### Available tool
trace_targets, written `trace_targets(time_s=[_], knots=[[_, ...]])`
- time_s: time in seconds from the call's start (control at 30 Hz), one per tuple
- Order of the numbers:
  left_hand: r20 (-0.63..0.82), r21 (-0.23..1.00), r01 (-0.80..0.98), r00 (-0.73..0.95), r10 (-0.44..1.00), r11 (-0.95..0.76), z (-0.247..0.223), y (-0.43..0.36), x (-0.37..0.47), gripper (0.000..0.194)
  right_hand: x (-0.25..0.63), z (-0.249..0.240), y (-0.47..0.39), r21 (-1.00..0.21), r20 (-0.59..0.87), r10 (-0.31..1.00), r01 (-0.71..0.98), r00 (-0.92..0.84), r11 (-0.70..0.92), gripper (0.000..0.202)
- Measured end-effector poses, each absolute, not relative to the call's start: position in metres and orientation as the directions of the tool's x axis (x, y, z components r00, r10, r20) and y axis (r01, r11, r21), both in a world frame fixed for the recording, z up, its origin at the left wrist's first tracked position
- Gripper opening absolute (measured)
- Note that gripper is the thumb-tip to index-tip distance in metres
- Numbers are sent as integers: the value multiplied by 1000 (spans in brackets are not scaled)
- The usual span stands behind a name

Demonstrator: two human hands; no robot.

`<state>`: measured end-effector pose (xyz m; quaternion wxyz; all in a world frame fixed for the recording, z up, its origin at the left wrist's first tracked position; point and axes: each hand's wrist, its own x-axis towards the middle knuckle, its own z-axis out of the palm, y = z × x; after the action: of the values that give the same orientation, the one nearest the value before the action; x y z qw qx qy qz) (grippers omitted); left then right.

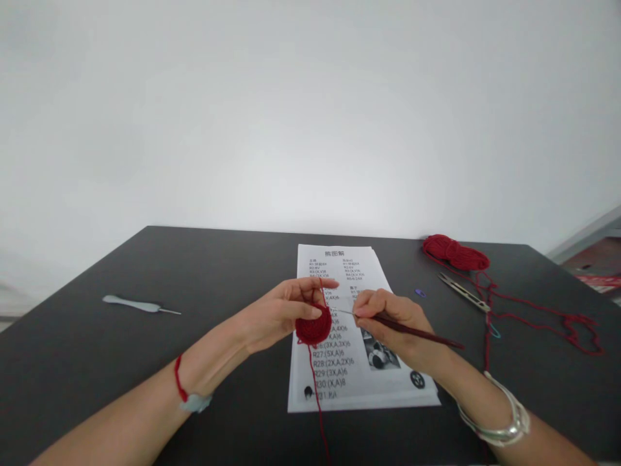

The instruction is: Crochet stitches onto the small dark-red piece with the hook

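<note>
Between the thumb and fingers of my left hand [286, 307] is a small round red crochet piece [314, 329]. A strand of red yarn runs up over the left index finger, which is stretched out. Another red strand [316, 395] hangs from the piece toward the table's front edge. My right hand [391, 320] is closed in a pen-like grip around a crochet hook [417, 331] with a dark red handle. The hook's thin metal tip points left and reaches the right edge of the crochet piece; whether it sits in a stitch I cannot tell.
Printed pattern sheets [369, 395] lie under my hands on the dark table [233, 259]. A grey-handled crochet hook [140, 305] rests at left. At right are a red yarn skein [455, 252], thread snips [463, 291], a purple stitch marker [420, 293], a blue marker [495, 331] and loose yarn [572, 320].
</note>
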<state>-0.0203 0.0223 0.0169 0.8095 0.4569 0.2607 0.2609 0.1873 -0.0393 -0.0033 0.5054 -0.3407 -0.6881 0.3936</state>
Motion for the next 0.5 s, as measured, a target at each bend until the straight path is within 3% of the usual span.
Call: trace_targets(time_s=[0.17,0.33,0.4,0.5], knots=[[-205,887,-122,762,615,446,18,27,-24,39,190,0,-38,-915,384,878,12,-286,404,9],[-228,893,-39,821,524,449,20,29,-25,37,193,2,-35,-963,256,904,-175,-342,206,6],[-198,924,-41,798,569,380,19,26,-23,35,190,0,-33,-953,179,922,-293,-344,76,9],[-49,983,-105,635,771,149,15,15,-14,31,181,-4,-30,-867,55,947,-486,-317,-112,14]])
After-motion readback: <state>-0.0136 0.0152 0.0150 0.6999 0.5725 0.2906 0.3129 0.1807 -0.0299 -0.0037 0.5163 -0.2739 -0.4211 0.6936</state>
